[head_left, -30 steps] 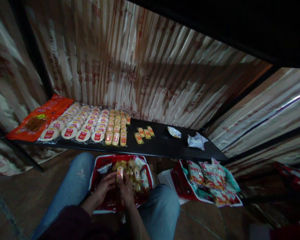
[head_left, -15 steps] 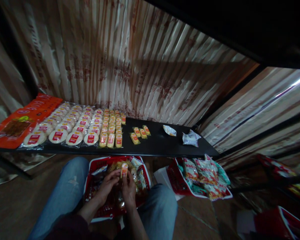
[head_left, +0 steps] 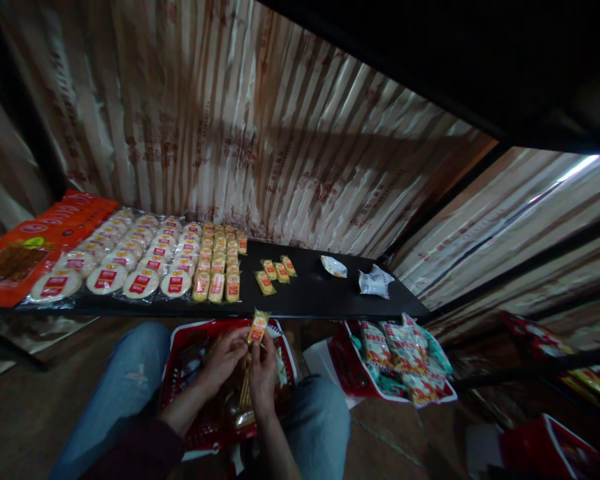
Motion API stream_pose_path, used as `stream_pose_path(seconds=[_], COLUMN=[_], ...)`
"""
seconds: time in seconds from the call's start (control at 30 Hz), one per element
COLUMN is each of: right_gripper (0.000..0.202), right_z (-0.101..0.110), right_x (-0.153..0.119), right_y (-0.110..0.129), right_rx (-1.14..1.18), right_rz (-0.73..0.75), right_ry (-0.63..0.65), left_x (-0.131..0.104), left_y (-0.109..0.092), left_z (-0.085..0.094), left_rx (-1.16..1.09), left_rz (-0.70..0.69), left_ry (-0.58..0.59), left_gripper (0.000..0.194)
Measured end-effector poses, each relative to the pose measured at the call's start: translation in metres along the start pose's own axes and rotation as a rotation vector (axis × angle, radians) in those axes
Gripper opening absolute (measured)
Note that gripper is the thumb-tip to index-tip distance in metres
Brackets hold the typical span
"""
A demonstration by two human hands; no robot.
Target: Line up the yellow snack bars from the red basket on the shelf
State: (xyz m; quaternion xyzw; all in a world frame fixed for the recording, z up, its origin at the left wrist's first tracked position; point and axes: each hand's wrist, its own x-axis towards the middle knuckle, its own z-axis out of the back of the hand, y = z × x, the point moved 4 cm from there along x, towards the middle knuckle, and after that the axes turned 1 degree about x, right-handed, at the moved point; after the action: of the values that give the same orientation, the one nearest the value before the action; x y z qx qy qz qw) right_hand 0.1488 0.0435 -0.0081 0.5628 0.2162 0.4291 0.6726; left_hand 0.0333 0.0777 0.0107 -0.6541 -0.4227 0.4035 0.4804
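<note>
Over the red basket point(head_left: 169, 373) between my knees, my right hand point(head_left: 263, 373) pinches the lower end of a small yellow wrapped snack packet point(head_left: 259, 325) with an orange-white label. The fingers of my left hand point(head_left: 224, 363) are drawn together at the packet's left edge. Beneath my hands, partly hidden, the basket holds more wrapped snacks. On the black shelf point(head_left: 310, 293) just ahead, similar yellow packets point(head_left: 217, 287) stand in close rows, and several looser ones point(head_left: 281, 272) lie to their right.
Round white wrapped crackers point(head_left: 140, 283) fill rows at the shelf's left, beside a large orange bag point(head_left: 25, 250). Two pale packets point(head_left: 375, 282) lie at the right end. Another red basket point(head_left: 353, 367) of bagged snacks stands below right. A black upper shelf point(head_left: 430, 60) overhangs.
The packet has risen slightly and shifted right toward the shelf's front edge, both hands moving with it. The view has turned a little, so the shelf sits slightly lower and further left.
</note>
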Motion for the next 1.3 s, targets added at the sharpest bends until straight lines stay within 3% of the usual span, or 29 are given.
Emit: stream_pose_path(seconds=[0.3,0.47,0.63,0.77,0.93,1.3], right_gripper=[0.043,0.039,0.036,0.036,0.04,0.043], right_z=[-0.007,-0.016,-0.03,-0.04,-0.053,-0.09], right_x=[0.06,0.096,0.134,0.162,0.189,0.228], right_y=[0.034,0.051,0.067,0.077,0.08,0.064], right_rx=[-0.021,-0.056,-0.115,-0.15,-0.202,-0.249], right_rz=[0.069,0.122,0.119,0.114,0.14,0.154], right_ry=[0.019,0.038,0.086,0.114,0.126,0.218], left_x=[0.043,0.068,0.092,0.111,0.128,0.171], left_y=[-0.04,-0.08,-0.119,-0.14,-0.15,-0.138], left_z=[-0.01,-0.012,-0.011,-0.013,-0.015,0.001], left_rx=[0.153,0.533,1.006,1.164,1.236,1.311], left_rz=[-0.101,-0.146,-0.289,-0.333,-0.318,-0.302], left_ry=[-0.097,-0.146,-0.211,-0.182,-0.193,-0.186], left_gripper=[0.028,0.028,0.032,0.037,0.043,0.036])
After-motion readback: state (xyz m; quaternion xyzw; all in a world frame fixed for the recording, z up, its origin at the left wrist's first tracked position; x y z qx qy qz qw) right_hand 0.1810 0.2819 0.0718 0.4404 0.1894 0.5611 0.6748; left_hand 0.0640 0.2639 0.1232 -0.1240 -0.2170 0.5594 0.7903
